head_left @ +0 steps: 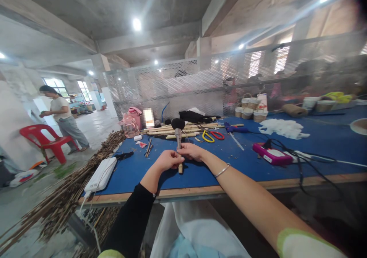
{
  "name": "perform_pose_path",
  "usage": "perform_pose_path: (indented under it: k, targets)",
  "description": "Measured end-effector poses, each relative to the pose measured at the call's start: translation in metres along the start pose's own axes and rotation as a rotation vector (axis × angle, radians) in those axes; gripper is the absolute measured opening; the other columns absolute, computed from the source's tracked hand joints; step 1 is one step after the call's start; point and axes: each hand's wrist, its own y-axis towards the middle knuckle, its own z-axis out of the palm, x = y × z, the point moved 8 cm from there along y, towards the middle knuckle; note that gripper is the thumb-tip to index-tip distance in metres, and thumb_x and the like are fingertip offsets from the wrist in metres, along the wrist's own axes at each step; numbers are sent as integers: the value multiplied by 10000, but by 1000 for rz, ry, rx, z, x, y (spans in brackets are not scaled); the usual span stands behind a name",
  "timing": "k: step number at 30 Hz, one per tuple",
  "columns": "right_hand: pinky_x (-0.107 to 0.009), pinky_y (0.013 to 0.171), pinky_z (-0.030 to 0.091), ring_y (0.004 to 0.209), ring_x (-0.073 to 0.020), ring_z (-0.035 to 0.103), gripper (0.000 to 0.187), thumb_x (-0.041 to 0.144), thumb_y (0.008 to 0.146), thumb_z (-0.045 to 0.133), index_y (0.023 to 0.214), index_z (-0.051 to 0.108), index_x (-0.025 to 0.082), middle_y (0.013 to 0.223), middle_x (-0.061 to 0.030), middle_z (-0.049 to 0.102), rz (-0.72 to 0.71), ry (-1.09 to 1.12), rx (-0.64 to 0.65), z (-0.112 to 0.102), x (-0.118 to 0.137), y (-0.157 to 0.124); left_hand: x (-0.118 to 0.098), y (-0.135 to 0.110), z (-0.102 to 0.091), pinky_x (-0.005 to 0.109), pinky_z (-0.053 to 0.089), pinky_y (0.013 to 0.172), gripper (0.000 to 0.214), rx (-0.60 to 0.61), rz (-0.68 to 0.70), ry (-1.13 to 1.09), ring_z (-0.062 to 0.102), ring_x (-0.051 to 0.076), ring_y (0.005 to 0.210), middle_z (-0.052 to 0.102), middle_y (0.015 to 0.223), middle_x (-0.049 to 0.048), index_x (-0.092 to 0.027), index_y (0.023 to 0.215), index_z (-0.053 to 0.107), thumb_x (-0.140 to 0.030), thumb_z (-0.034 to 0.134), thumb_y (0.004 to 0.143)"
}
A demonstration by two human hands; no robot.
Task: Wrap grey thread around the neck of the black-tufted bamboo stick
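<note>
A short wooden stick (180, 169) with a grey wrapped neck and a round black head stands upright just above the blue tabletop, between both hands. My left hand (169, 160) is closed on its lower part, fingers bent around it. Higher up, my right hand (191, 151) pinches the stick near the grey wrapping. Scissors (212, 136) with one yellow and one red handle lie beyond my right hand. Behind the black head rests a row of light wooden sticks (160, 131). A blue glue gun (235, 128) lies to their right.
On the right are a magenta power strip (272, 154) with black cords, a white bundle (283, 128) and several small pots (249, 108). A white device (101, 173) with a cable sits at the left edge. Dry stalks (83, 173), a red chair (51, 143) and a standing person (61, 112) are further left.
</note>
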Motion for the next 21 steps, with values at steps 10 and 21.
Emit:
perform_pose_path:
  k: [10,21]
  targets:
    - [-180,331,87,336,-22,180,346,401,655,661,829,466,175,444,110,354,36,46,7,0,-1,-1,-7,-3,3,229,438,552,328,36,11,-27,490,76,533,477,582,-24,-127,683,555,-437,653,637]
    - [-184,342,77,343,-21,179,372,430,650,674,815,462,173,445,109,360,50,65,16,1,-2,-1,-8,-5,3,210,418,513,329,27,1,-10,493,75,507,506,557,-14,-119,647,552,-417,685,602]
